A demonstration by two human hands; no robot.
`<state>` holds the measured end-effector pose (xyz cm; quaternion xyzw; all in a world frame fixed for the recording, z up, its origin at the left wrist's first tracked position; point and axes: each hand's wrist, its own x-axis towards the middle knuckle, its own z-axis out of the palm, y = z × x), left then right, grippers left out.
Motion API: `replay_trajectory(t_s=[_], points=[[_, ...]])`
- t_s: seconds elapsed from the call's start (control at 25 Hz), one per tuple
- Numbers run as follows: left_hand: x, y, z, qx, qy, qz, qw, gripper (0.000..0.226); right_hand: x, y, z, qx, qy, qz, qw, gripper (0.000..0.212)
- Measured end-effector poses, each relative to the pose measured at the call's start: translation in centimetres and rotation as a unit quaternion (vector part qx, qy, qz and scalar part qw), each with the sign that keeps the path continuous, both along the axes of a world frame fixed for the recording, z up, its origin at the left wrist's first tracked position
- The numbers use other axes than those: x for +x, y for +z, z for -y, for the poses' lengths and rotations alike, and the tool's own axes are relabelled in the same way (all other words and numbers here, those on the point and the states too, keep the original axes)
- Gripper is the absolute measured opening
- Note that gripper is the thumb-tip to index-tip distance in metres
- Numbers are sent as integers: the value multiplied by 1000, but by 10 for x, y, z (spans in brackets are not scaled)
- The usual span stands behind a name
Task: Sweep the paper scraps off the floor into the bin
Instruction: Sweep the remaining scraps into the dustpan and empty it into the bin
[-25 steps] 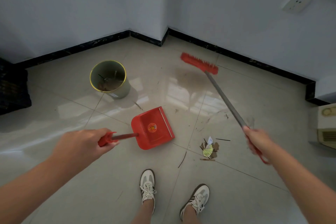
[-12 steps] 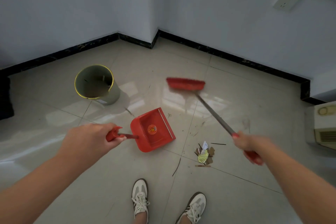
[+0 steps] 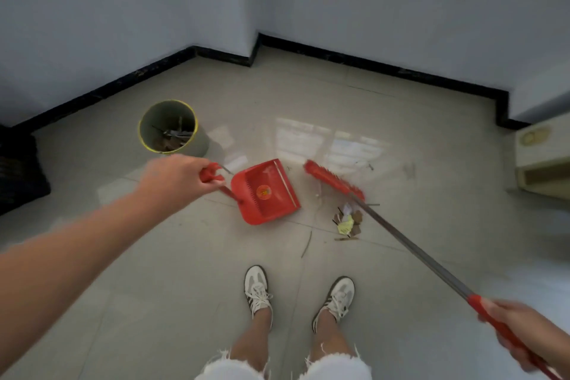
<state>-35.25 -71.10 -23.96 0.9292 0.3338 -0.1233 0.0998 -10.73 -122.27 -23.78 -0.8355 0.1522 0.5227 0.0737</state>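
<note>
A small pile of paper scraps, yellow, white and brown, lies on the tiled floor ahead of my right shoe. My right hand grips the red end of the broom handle; the red broom head rests on the floor just beyond the pile. My left hand holds the handle of the red dustpan, which sits flat on the floor left of the scraps. The grey bin with a yellow rim stands beyond my left hand and holds some debris.
Walls with black skirting close the corner behind. A dark object sits at the left edge, a beige box at the right. A thin stick lies near my white shoes.
The broom head has swung from far out near the wall back toward me and now rests just behind the scraps. My right hand has pulled back and down. The dustpan stayed roughly in place.
</note>
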Motion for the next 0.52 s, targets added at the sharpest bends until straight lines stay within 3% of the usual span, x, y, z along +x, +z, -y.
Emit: replay_trajectory(t_s=[0.16, 0.36, 0.52], points=[[8, 28, -15, 0, -96, -11, 995, 35, -20, 26, 15, 13, -107, 1, 994, 40], [15, 25, -18, 14, -207, -67, 976, 35, -30, 13, 2, -36, -75, 81, 993, 38], [13, 5, -5, 19, -174, -53, 983, 43, -39, -14, -27, -86, -21, 42, 995, 20]])
